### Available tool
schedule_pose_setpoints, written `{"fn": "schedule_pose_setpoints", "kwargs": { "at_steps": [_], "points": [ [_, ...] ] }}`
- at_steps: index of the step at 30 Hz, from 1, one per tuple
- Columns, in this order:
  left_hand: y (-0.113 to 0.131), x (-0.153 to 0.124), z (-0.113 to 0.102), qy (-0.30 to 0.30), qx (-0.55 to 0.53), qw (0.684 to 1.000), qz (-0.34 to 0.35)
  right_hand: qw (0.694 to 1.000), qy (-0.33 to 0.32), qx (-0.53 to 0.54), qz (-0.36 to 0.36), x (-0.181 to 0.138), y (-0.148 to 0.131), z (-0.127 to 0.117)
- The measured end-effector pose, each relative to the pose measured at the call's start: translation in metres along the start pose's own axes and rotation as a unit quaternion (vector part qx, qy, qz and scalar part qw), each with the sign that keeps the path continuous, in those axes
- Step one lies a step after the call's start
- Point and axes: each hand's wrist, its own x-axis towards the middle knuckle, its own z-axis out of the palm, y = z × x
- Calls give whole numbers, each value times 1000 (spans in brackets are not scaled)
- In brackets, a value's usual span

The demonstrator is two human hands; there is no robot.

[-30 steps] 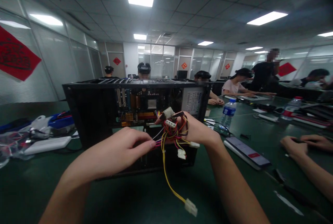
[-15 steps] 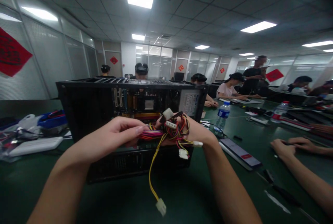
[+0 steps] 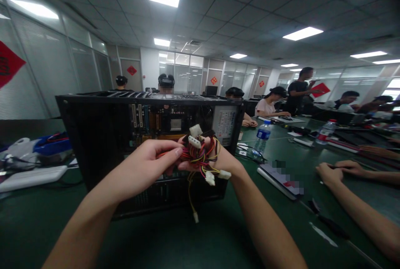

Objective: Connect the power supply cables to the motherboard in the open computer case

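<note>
A black computer case [image 3: 150,101] stands open-sided in front of me on the green table. Inside it show the motherboard [image 3: 150,115] and a silver power supply [image 3: 225,125]. My left hand [image 3: 153,160] is closed, thumb over fingers, on the left part of a bundle of coloured power cables [image 3: 201,156]. My right hand [image 3: 223,154] is wrapped round the same bundle from behind; its fingers are mostly hidden. White connectors [image 3: 195,141] stick out of the bundle, and a yellow lead with a white plug [image 3: 196,217] dangles below the hands.
To the left lie a white flat device [image 3: 34,177] and a blue bag [image 3: 53,146]. On the right are a blue-capped water bottle [image 3: 262,138], a phone-like slab [image 3: 279,179], a red-capped bottle [image 3: 325,131] and a co-worker's hands [image 3: 331,173]. Other people sit farther back.
My left hand has moved right, closer to my right hand, and the cable bundle is gathered more tightly. The dangling yellow lead has swung and hangs higher. The view has shifted slightly right.
</note>
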Motion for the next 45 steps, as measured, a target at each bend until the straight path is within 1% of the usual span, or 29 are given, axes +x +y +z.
{"fn": "schedule_pose_setpoints", "kwargs": {
  "at_steps": [3, 5, 8, 10, 13, 16, 20, 25, 29, 36, 39, 43, 45],
  "points": [
    [1, -3, -5, 15, -1, 1000, 24, 999, -2, 39, -33, 2, 0, -4],
    [4, -5, -5, 37, 7, 998, 52, 998, 7, 26, -61, 5, -3, -5],
    [7, -6, 4, 60, 61, 994, 75, 995, 30, -24, -89, 7, -13, -3],
    [9, -5, 12, 64, 94, 991, 76, 995, 16, -40, -96, 7, -21, -2],
    [10, -2, 22, 68, 94, 989, 86, 994, -3, -50, -102, 3, -31, -4],
    [9, 1, 26, 82, 61, 989, 104, 992, 3, -80, -94, -1, -33, -11],
    [3, 5, 22, 84, 35, 988, 126, 990, -32, -114, -82, -4, -30, -24],
    [-3, 7, 11, 76, 51, 990, 111, 994, -67, -56, -69, -8, -31, -39],
    [-4, 8, 9, 70, 56, 988, 129, 995, -87, -15, -55, -11, -28, -44],
    [-9, 10, 12, 129, 65, 979, 145, 996, -57, 53, -38, -12, -23, -41],
    [-12, 10, 11, 140, 68, 976, 151, 997, -35, 40, -53, -13, -25, -43],
    [-11, 11, 13, 141, 60, 977, 149, 996, 14, 38, -79, -16, -33, -44],
    [-10, 12, 16, 143, 50, 978, 147, 994, 32, 8, -102, -17, -38, -44]
  ]
}}
